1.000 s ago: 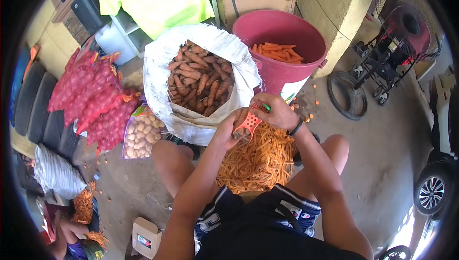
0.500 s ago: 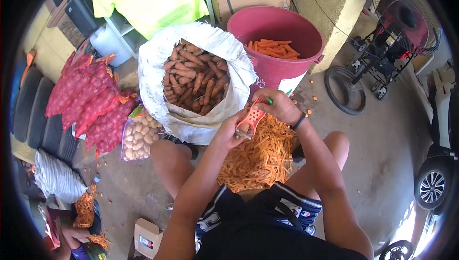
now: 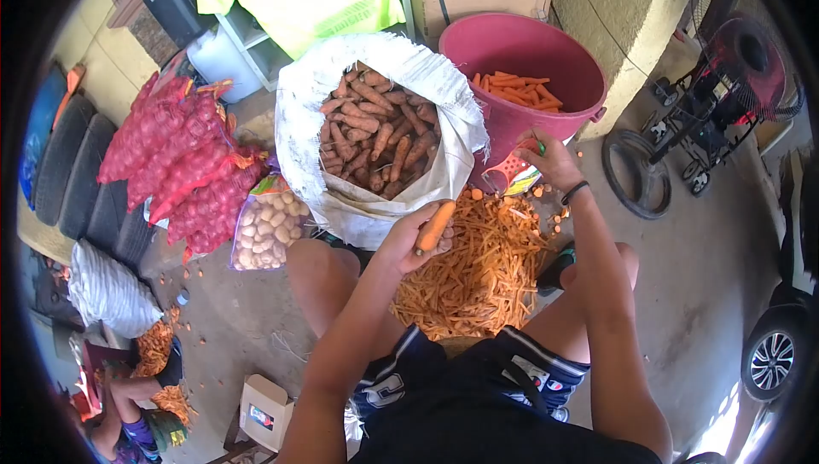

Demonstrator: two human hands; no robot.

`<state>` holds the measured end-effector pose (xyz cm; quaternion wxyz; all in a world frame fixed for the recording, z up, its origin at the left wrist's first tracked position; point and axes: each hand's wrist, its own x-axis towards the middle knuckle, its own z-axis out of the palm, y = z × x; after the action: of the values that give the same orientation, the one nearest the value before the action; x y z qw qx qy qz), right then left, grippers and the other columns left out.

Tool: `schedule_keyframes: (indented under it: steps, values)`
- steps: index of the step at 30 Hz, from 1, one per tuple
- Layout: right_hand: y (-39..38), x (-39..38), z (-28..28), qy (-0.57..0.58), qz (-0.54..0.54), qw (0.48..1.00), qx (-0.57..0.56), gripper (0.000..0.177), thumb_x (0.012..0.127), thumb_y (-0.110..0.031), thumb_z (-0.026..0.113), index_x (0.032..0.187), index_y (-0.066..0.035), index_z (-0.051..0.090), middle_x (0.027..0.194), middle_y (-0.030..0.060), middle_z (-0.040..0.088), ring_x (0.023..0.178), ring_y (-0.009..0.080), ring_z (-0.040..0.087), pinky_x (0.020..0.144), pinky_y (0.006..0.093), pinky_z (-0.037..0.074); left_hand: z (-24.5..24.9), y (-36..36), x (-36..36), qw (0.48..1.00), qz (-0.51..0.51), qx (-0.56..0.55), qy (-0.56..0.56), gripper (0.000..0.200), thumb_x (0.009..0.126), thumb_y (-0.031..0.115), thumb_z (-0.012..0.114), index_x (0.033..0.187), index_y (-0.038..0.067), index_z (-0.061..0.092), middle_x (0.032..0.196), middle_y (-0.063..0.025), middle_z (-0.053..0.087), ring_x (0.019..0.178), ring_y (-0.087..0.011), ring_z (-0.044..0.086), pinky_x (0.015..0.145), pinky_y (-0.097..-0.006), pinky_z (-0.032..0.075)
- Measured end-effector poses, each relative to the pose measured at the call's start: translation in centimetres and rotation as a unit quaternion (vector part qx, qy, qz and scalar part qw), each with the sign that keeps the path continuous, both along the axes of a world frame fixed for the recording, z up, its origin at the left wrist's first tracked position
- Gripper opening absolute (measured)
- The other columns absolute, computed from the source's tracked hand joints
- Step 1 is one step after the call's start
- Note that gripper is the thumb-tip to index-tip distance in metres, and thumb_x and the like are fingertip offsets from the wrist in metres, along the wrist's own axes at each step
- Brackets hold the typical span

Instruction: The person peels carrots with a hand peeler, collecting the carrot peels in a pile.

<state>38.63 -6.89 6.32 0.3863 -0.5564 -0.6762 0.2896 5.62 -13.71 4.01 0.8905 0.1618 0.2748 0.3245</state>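
My left hand (image 3: 403, 244) is closed around a carrot (image 3: 436, 227), which shows a bright orange side and points up and away. In my right hand (image 3: 553, 164) is an orange-red vegetable peeler (image 3: 509, 174) with holes in its body and a bit of green by the fingers. The peeler is apart from the carrot, in front of the maroon tub (image 3: 469, 136). Below both hands lies a large heap of carrot peelings (image 3: 486, 268). Beyond my left hand stands an open white sack (image 3: 299, 114) full of brownish unpeeled carrots (image 3: 384, 136).
Peeled orange carrots (image 3: 520, 91) lie inside the tub. Red mesh bags of onions (image 3: 183, 157) and a bag of potatoes (image 3: 269, 225) are at the left. Another person (image 3: 128, 400) sits at lower left near peelings. A fan (image 3: 751, 59) and a car wheel (image 3: 772, 362) are at the right.
My right hand has drawn the peeler away from the carrot, toward the tub's near side. The carrot in my left hand is now uncovered. The whole view has shifted slightly.
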Motion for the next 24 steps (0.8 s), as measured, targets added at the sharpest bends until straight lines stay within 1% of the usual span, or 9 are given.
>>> schedule_keyframes:
  steps: [2, 6, 9, 11, 15, 17, 20, 21, 24]
  values:
    - [0.0, -0.3, -0.6, 0.021, 0.005, 1.000, -0.008, 0.027, 0.088, -0.019, 0.078, 0.107, -0.004, 0.064, 0.091, 0.0062, 0.069, 0.085, 0.0139, 0.064, 0.079, 0.0317, 0.053, -0.4, 0.0, 0.4, 1.000, 0.004, 0.001, 0.018, 0.028, 0.105, 0.026, 0.049, 0.125, 0.006, 0.054, 0.096, -0.0089, 0.061, 0.080, -0.0175, 0.057, 0.067, -0.0296, 0.049]
    - [-2.4, -2.9, 1.8, 0.058, 0.050, 0.997, -0.017, 0.024, 0.088, -0.015, 0.077, 0.104, -0.002, 0.065, 0.092, 0.0051, 0.067, 0.087, 0.0121, 0.061, 0.080, 0.0309, 0.051, -2.2, 1.1, 2.0, 1.000, -0.009, -0.005, -0.018, 0.027, 0.105, 0.025, 0.048, 0.123, 0.004, 0.055, 0.094, -0.0091, 0.062, 0.081, -0.0189, 0.058, 0.067, -0.0304, 0.050]
    - [-4.0, -4.7, 3.4, -0.025, 0.107, 0.992, 0.066, 0.022, 0.090, -0.011, 0.074, 0.107, -0.002, 0.064, 0.096, 0.0050, 0.068, 0.092, 0.0137, 0.064, 0.084, 0.0318, 0.052, -2.0, 1.6, 3.8, 0.999, -0.029, 0.007, -0.036, 0.027, 0.106, 0.023, 0.044, 0.122, 0.004, 0.055, 0.095, -0.0090, 0.063, 0.083, -0.0192, 0.061, 0.069, -0.0313, 0.052]
    - [-4.7, -5.7, 3.6, -0.027, 0.119, 0.991, 0.059, 0.024, 0.089, -0.013, 0.075, 0.108, -0.002, 0.064, 0.096, 0.0060, 0.068, 0.093, 0.0159, 0.064, 0.085, 0.0330, 0.051, -1.0, 1.4, 5.1, 1.000, -0.008, -0.001, 0.004, 0.027, 0.107, 0.021, 0.041, 0.122, 0.004, 0.056, 0.096, -0.0089, 0.064, 0.085, -0.0192, 0.062, 0.070, -0.0320, 0.053]
    - [-5.8, -6.7, 4.7, -0.035, 0.123, 0.990, 0.058, 0.027, 0.089, -0.016, 0.076, 0.108, -0.002, 0.064, 0.097, 0.0086, 0.067, 0.092, 0.0188, 0.064, 0.084, 0.0329, 0.051, -2.0, 1.9, 5.7, 1.000, -0.011, 0.018, 0.002, 0.029, 0.107, 0.019, 0.038, 0.124, 0.005, 0.056, 0.100, -0.0089, 0.064, 0.085, -0.0191, 0.063, 0.072, -0.0321, 0.054]
    - [-5.4, -6.1, 4.2, -0.041, 0.105, 0.991, 0.073, 0.026, 0.089, -0.015, 0.076, 0.108, -0.002, 0.065, 0.097, 0.0085, 0.068, 0.092, 0.0177, 0.064, 0.084, 0.0327, 0.051, -0.9, 1.4, 5.8, 0.999, 0.008, -0.006, 0.036, 0.028, 0.106, 0.020, 0.040, 0.125, 0.004, 0.055, 0.102, -0.0094, 0.064, 0.084, -0.0190, 0.063, 0.071, -0.0316, 0.053]
    - [-4.0, -4.2, 2.9, -0.013, 0.065, 0.996, 0.067, 0.026, 0.087, -0.014, 0.077, 0.108, -0.003, 0.065, 0.095, 0.0091, 0.068, 0.088, 0.0167, 0.064, 0.080, 0.0322, 0.052, -2.0, 1.9, 4.3, 0.993, -0.093, 0.026, -0.069, 0.028, 0.106, 0.021, 0.043, 0.126, 0.004, 0.055, 0.101, -0.0098, 0.063, 0.083, -0.0183, 0.061, 0.069, -0.0310, 0.052]
    - [-3.2, -3.2, 2.5, 0.002, 0.050, 0.997, 0.061, 0.027, 0.086, -0.015, 0.077, 0.108, -0.004, 0.066, 0.093, 0.0094, 0.069, 0.085, 0.0164, 0.065, 0.078, 0.0320, 0.052, -1.8, 1.9, 3.9, 0.993, -0.093, 0.025, -0.065, 0.028, 0.106, 0.022, 0.043, 0.125, 0.004, 0.055, 0.100, -0.0099, 0.063, 0.082, -0.0184, 0.060, 0.068, -0.0309, 0.051]
    - [-1.6, 0.0, 1.7, 0.008, -0.061, 0.998, -0.018, 0.026, 0.086, -0.013, 0.078, 0.108, -0.005, 0.066, 0.091, 0.0063, 0.068, 0.086, 0.0126, 0.064, 0.078, 0.0301, 0.052, -1.3, 1.2, 2.7, 0.996, -0.079, 0.021, -0.044, 0.029, 0.107, 0.025, 0.045, 0.125, 0.005, 0.056, 0.097, -0.0102, 0.062, 0.082, -0.0189, 0.059, 0.067, -0.0306, 0.051]
